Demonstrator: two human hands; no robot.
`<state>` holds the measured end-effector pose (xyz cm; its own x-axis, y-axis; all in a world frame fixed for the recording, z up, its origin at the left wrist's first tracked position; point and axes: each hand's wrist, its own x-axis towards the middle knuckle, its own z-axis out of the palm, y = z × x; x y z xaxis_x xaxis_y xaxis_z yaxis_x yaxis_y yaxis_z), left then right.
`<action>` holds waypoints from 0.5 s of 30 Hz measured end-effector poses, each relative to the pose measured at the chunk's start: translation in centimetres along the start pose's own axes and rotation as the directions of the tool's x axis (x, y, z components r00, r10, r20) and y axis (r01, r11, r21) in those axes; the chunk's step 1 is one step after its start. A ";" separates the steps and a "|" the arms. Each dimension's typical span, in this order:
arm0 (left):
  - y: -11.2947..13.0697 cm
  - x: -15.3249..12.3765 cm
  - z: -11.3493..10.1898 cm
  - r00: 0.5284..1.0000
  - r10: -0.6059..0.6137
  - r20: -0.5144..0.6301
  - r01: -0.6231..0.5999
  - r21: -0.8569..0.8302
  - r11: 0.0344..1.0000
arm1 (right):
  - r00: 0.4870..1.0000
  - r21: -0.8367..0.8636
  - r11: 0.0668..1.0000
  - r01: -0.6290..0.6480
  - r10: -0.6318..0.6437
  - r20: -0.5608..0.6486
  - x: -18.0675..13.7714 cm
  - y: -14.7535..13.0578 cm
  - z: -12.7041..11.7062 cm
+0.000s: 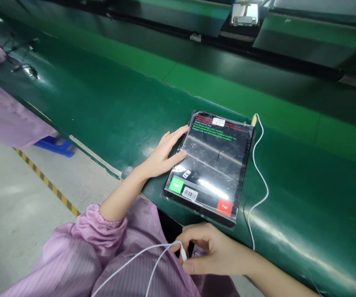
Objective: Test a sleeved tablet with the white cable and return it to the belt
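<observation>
Pinching a white cable (182, 251) near the lap is the right hand (215, 249); the left hand (165, 154) lies flat, touching the tablet's (210, 163) left edge.

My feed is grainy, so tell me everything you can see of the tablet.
The tablet is a dark, flat slab sealed in a clear, glossy plastic bag, lying face up on the green belt near its front edge. Its lit screen shows red and green text lines on top, a green button bottom left and a red one bottom right. Barcode stickers sit on the bag. The left hand rests on its left edge. A white cable plugs in at its top right corner.
</observation>
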<state>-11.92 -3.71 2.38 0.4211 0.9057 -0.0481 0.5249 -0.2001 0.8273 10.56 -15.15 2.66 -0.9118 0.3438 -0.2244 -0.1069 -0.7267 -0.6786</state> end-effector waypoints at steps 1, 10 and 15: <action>0.0 0.0 0.0 1.000 -0.001 0.001 0.001 -0.001 1.000 | 1.000 -0.002 1.000 0.001 -0.001 0.001 0.0 0.0 0.0; -0.1 0.0 0.0 1.000 0.005 0.002 -0.005 -0.002 1.000 | 1.000 0.000 1.000 -0.007 0.007 0.002 0.0 -0.1 0.0; 0.0 0.0 0.0 1.000 0.004 0.010 -0.004 0.001 1.000 | 1.000 0.002 1.000 -0.004 0.004 0.006 -0.1 0.0 -0.1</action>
<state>-11.90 -3.66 2.43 0.4306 0.9011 -0.0508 0.5239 -0.2037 0.8271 10.65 -15.10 2.66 -0.9147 0.3372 -0.2225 -0.1042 -0.7291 -0.6765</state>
